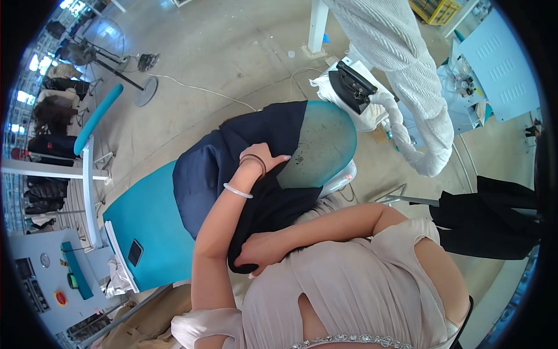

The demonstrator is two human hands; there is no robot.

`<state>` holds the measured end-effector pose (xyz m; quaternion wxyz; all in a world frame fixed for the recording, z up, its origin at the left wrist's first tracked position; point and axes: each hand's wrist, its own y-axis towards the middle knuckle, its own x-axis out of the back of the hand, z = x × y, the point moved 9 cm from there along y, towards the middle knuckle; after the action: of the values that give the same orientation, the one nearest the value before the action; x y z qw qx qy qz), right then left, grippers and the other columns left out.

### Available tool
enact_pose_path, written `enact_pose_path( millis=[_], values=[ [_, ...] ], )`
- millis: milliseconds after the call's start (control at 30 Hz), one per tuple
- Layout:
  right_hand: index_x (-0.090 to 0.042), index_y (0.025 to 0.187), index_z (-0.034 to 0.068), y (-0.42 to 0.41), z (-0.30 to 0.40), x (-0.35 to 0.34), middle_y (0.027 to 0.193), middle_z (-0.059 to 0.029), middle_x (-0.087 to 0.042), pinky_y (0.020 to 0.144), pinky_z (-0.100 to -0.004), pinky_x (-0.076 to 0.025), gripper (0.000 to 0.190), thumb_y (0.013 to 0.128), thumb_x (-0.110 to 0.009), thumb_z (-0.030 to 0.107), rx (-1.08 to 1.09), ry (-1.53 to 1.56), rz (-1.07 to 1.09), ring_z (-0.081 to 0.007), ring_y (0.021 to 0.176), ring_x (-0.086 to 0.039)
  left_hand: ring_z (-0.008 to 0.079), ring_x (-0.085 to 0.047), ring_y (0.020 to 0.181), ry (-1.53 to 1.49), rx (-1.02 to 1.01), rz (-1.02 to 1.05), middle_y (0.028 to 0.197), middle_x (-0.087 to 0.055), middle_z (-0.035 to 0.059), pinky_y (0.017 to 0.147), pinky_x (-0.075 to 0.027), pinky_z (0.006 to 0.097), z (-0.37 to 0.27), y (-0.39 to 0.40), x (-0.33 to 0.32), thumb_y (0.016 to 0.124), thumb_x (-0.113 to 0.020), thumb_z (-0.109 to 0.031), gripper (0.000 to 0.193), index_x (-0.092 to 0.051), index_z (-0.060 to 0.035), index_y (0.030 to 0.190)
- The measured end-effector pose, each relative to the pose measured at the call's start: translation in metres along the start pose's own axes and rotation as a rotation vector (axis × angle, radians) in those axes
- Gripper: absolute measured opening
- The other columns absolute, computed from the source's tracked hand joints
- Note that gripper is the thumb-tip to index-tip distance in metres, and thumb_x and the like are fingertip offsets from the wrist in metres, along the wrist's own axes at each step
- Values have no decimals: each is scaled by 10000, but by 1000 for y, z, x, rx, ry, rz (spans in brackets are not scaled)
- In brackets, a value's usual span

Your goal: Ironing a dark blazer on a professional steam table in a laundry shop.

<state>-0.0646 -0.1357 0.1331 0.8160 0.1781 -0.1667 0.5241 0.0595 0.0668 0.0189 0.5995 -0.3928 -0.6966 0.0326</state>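
A dark navy garment (261, 120) is draped over the narrow end of a teal-covered ironing board (148, 218), whose rounded, stained tip (329, 139) shows bare. My left hand (260, 158) rests on top of the garment, its thumb stretched toward the tip. How its other fingers lie is hard to see. Close to my body, my right hand (261, 252) grips a dark edge of the same garment. Beyond the tip, a black steam iron (352, 87) sits on a rest covered with white cloth (372, 120), apart from both hands.
A thick white wrapped hose (436, 118) hangs at the right. Black garments (488, 222) drape over a rail nearby. A phone (135, 252) lies on the board. Left of it stand a control panel (52, 279) and a pedestal fan (104, 48). A thin cable (200, 89) crosses the floor.
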Motion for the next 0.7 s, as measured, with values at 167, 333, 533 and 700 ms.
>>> enact_pose_path(
  millis=[167,333,533,700],
  values=[
    [-563,917,30,-19,-5,11,723,-181,-631,640,-495,-481,359,827,-701,349,-102,-36,-7,-402,740,-628,387,-638,850,-215,-64,-795,933,-678,209,778,-503,438,37,-30,53,828,-549,-720,775,-634,29,1009],
    [-562,911,35,-14,-4,6,719,-173,-633,627,-487,-482,359,827,-702,355,-81,-38,28,-394,731,-631,300,-580,649,-122,431,-520,785,-649,154,652,-477,421,153,-26,10,897,-533,-656,700,-652,33,925],
    [-563,915,41,-14,-10,3,716,-173,-633,630,-490,-482,363,828,-700,366,-87,-17,48,-395,730,-633,231,-574,606,-814,407,190,725,-641,108,609,-460,340,136,-18,-60,909,-529,-651,697,-663,29,843],
    [-565,950,32,-16,-7,2,765,-193,-641,652,-491,-482,392,819,-714,371,-127,14,133,-409,771,-630,213,-493,529,-1332,200,-150,619,-571,65,519,-362,339,159,-12,-79,924,-526,-628,688,-630,19,716]
  ],
)
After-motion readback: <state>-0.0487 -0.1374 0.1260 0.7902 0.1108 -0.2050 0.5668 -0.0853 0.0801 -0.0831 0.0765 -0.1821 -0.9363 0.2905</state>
